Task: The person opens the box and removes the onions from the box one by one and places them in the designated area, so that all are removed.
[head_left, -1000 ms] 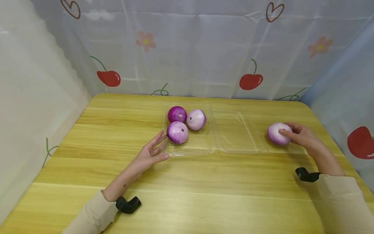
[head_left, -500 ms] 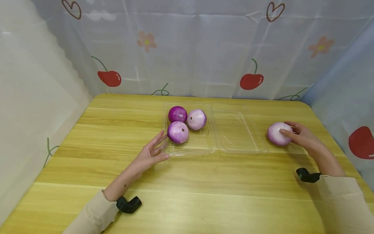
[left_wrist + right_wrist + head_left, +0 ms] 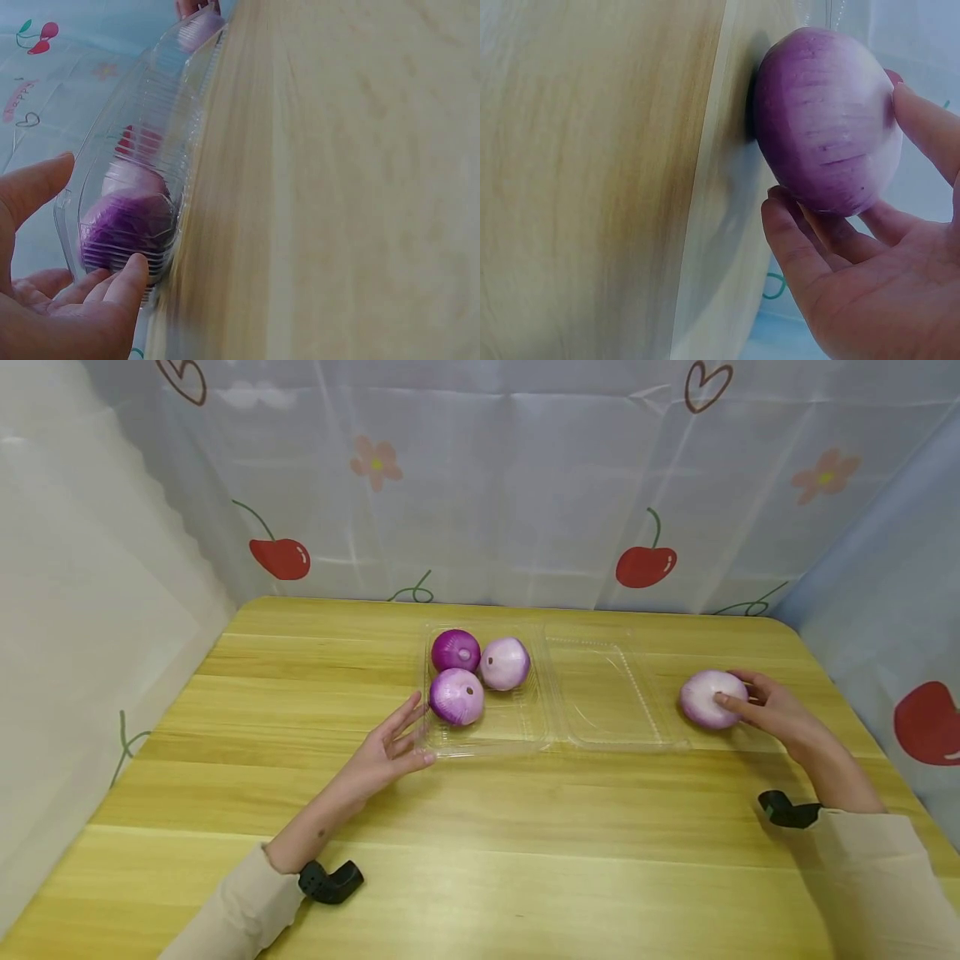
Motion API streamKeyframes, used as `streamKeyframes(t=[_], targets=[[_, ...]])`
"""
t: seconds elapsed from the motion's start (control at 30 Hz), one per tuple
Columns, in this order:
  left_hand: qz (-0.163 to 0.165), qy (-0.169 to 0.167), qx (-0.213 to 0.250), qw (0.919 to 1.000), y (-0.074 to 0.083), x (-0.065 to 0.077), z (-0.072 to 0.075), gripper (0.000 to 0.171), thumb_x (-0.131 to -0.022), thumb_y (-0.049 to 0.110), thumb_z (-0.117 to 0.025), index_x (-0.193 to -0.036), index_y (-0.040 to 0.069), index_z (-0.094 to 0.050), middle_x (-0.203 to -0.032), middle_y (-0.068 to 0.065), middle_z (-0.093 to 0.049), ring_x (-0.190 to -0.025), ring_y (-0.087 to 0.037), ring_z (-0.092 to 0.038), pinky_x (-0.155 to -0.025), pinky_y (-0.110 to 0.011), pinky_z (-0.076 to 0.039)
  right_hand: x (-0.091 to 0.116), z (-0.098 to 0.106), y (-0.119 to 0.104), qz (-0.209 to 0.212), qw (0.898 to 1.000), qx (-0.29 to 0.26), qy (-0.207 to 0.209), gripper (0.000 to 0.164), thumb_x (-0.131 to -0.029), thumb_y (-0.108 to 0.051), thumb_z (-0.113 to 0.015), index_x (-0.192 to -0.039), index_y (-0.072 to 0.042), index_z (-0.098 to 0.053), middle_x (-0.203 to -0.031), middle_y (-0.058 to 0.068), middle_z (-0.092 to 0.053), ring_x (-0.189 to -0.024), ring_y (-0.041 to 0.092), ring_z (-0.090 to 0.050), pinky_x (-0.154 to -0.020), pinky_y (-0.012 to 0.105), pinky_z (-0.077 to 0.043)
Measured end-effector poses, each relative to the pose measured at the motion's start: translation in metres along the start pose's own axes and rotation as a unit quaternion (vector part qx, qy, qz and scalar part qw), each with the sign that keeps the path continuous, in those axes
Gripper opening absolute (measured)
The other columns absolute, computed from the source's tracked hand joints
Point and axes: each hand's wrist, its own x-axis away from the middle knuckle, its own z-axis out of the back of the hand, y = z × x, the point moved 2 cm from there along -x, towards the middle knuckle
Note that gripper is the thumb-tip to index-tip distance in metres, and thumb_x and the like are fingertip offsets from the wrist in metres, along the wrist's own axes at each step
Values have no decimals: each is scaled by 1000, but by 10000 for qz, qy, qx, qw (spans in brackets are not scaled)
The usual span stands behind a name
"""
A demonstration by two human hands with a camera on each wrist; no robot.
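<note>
An open clear plastic clamshell box (image 3: pixel 510 727) lies on the table, its base at left and lid (image 3: pixel 603 693) folded out to the right. In the base sit three purple onions: a dark one (image 3: pixel 450 648), a pale one (image 3: pixel 507 665) and a two-toned one (image 3: pixel 457 700). My left hand (image 3: pixel 381 760) spreads its fingers at the base's left wall; in the left wrist view its fingertips (image 3: pixel 135 270) touch or nearly touch the plastic. To the right of the lid, my right hand (image 3: pixel 780 714) holds another purple onion (image 3: pixel 825 120), thumb on its pale face and fingers at its side.
The wooden table (image 3: pixel 525 860) stretches in front of the box. A patterned curtain (image 3: pixel 495 510) hangs behind the table and at its sides. Each wrist carries a black camera mount, the left one (image 3: pixel 330 883) and the right one (image 3: pixel 789 810).
The onion in my right hand has turned a little, showing more of its pale side, and shifted slightly left. My left hand and the box stay put.
</note>
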Motion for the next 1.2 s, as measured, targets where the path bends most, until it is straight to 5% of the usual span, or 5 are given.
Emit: streamKeyframes(t=[0.17, 0.37, 0.63, 0.83, 1.2], targets=[[15, -15, 43, 10000, 1, 0, 0, 87, -85, -2, -64, -152, 16, -11, -153, -11, -16, -135, -31, -23, -98, -36, -38, 1, 1, 0, -11, 10000, 79, 16, 74, -98, -30, -48, -144, 11, -6, -139, 38, -18, -122, 47, -24, -85, 28, -41], [-7, -21, 87, 10000, 1, 0, 0, 86, -86, -3, -64, -152, 16, -11, -153, -11, -16, -135, -31, -22, -98, -36, -38, 0, 3, -2, -53, 9999, 112, 38, 77, -98, -32, -48, -145, 9, -3, -140, 41, -13, -126, 53, -17, -98, 63, -23], [2, -33, 70, 10000, 1, 1, 1, 87, -86, -2, -64, -152, 16, -11, -153, -11, -16, -135, -30, -23, -98, -37, -38, 4, 2, -32, 344, 9967, 183, 707, 76, -97, -32, -51, -145, 8, -8, -144, 37, -10, -131, 52, -6, -99, 68, -14], [63, -25, 40, 10000, 2, 0, 0, 87, -86, 0, -64, -152, 16, -11, -153, -10, -16, -135, -30, -23, -99, -37, -37, 0, -8, -63, 566, 9875, 727, 1276, 70, -96, -32, -52, -146, 5, -19, -145, 33, -20, -131, 50, -14, -99, 67, -18], [91, 9, -9, 10000, 2, 0, 0, 87, -85, 1, -65, -152, 16, -11, -153, -10, -16, -135, -30, -23, -100, -37, -35, -5, -67, -143, 1681, 9763, 609, 1217, 61, -91, -25, -63, -140, 0, -37, -140, 23, -38, -130, 38, -30, -105, 55, -23]])
